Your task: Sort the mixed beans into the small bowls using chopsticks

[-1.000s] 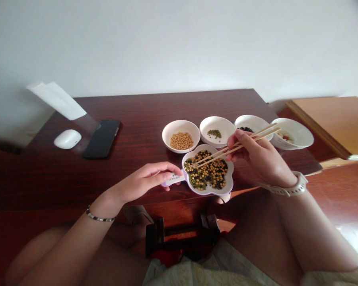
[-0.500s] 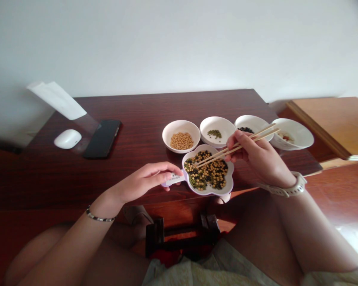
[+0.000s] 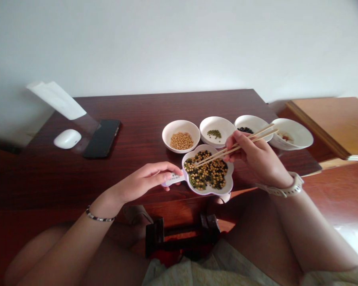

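Observation:
My left hand (image 3: pixel 143 178) grips the handle (image 3: pixel 174 179) of a white flower-shaped dish (image 3: pixel 232 174) with a lilac rim. The dish holds mixed yellow soybeans, green beans and black beans. My right hand (image 3: pixel 253 153) holds wooden chopsticks (image 3: pixel 238 146), their tips reaching over the beans at the dish's left side. Behind the dish stand several white bowls. One bowl (image 3: pixel 167 129) holds soybeans, one (image 3: pixel 216 123) mung beans, one (image 3: pixel 250 121) black beans. A fourth bowl (image 3: pixel 298 133), partly behind the chopsticks, holds a few reddish beans.
The bowls and dish stand on a dark reddish-brown wooden table (image 3: pixel 47 174). A black smartphone (image 3: pixel 102 139), a white computer mouse (image 3: pixel 67 139) and a white paper sheet (image 3: pixel 56 99) lie at its left. An orange-brown board (image 3: pixel 328 123) sits to the right.
My right hand and the chopsticks have shifted slightly left and down over the dish. My left hand and the dish have not visibly moved.

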The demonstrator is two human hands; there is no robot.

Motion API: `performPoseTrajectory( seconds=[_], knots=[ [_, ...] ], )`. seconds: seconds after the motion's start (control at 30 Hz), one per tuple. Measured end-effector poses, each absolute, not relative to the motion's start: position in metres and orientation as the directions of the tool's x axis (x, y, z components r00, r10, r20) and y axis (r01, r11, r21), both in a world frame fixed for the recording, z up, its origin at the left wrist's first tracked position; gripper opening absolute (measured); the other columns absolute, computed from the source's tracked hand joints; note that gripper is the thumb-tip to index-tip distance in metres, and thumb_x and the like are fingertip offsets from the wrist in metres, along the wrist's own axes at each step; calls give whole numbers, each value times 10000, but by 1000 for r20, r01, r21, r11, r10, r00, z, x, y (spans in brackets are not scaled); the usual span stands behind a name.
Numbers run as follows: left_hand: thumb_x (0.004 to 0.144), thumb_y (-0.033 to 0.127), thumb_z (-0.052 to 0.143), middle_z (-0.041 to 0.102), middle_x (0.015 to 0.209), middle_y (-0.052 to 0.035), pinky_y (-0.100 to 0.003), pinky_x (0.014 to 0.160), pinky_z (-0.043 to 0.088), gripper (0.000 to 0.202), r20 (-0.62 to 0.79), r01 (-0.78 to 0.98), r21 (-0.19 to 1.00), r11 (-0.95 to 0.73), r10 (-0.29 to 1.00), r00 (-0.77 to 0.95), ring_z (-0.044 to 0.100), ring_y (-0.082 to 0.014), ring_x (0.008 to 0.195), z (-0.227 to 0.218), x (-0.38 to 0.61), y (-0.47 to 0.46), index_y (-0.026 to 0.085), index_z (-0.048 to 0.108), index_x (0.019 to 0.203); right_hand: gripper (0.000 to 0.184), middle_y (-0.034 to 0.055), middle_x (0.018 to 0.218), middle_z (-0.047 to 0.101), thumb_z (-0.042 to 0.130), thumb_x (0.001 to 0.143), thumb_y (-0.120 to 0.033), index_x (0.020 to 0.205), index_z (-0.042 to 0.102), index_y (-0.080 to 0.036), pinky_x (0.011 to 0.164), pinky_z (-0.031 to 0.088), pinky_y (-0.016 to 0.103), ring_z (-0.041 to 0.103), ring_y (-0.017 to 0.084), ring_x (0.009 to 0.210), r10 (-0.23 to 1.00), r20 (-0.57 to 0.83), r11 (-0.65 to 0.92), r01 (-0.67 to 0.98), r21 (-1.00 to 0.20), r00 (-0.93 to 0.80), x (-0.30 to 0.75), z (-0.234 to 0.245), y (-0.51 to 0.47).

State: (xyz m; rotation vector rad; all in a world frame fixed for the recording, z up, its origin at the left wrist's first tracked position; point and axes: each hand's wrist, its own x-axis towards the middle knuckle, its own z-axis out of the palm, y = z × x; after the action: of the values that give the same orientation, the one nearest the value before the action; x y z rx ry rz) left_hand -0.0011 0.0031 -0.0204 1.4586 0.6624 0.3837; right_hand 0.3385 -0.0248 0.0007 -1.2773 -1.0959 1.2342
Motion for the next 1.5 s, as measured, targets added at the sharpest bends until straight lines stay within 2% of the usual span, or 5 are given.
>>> performPoseTrajectory(
  seconds=[0.37,0.7,1.17,1.5],
  knots=[
    [1154,349,630,746,1297,-66,-220,865,599,266,-176,149,984,95,612,771,674,-157,1034,-21,-2,3,223,788,1327,443,34,712,720,726,1042,-605,871,742,-197,585,576,183,716,135,647,994,-102,-100,-40,-994,38,339,1,-25],
    [1140,375,637,753,1306,-100,-259,854,596,299,-186,169,982,87,622,760,677,-174,980,-18,-1,2,191,785,1322,461,42,748,727,769,987,-653,862,746,-210,584,607,227,727,162,658,993,-96,-95,-17,-995,73,341,1,-24],
    [1149,355,623,747,1311,-99,-241,857,598,289,-167,150,985,80,615,771,670,-176,1016,-19,-1,2,184,784,1318,477,41,760,725,810,950,-661,844,742,-201,585,615,214,719,150,645,989,-90,-88,-23,-996,113,343,1,-23],
    [1141,347,631,749,1319,-101,-250,853,598,282,-172,154,985,84,620,766,672,-189,1038,-17,-1,1,186,790,1311,440,37,761,721,771,996,-630,876,759,-207,580,595,199,720,146,665,992,-100,-98,-21,-995,73,341,0,-24]
  ],
)
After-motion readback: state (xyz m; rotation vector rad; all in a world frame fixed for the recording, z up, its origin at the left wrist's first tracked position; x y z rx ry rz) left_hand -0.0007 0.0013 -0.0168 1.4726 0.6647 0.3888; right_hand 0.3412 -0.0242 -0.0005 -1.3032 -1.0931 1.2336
